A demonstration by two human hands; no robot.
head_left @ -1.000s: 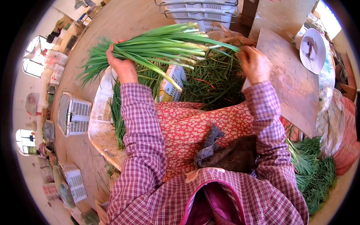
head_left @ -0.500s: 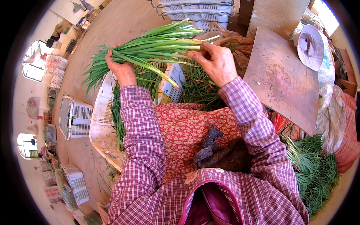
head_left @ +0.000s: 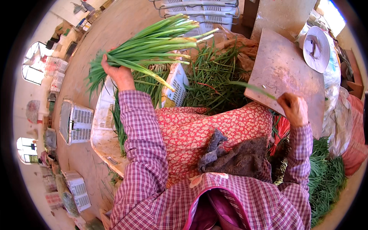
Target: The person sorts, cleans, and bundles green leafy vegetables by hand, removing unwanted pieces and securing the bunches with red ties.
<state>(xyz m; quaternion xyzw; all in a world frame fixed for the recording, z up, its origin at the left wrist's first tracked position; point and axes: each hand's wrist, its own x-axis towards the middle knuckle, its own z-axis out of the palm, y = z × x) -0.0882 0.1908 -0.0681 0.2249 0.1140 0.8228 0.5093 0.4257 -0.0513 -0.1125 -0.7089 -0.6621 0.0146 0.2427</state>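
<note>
My left hand [head_left: 119, 74] is closed round a bunch of long green garlic chives [head_left: 153, 48], held up with the pale stem ends toward the right. Over the edge of a brown board [head_left: 287, 73], my right hand [head_left: 294, 109] pinches a single chive leaf [head_left: 255, 88], which points left and is blurred at its free end. Below the bunch stands a white plastic crate [head_left: 100, 126] with more chives in it. A heap of loose green leaves [head_left: 214, 76] lies beyond my lap, which a red floral apron [head_left: 184, 142] covers.
A dark rag [head_left: 241, 159] lies on the apron. Red ties [head_left: 281, 132] hang below the board, and a pale hat [head_left: 316, 49] rests at its far right. Green bundles [head_left: 326, 184] are piled at right. Stacked white crates [head_left: 199, 15] stand ahead; another crate [head_left: 78, 120] is at left.
My right hand has moved from the bunch's stem ends out to the right, taking one leaf away. My left hand and the bunch have shifted slightly left.
</note>
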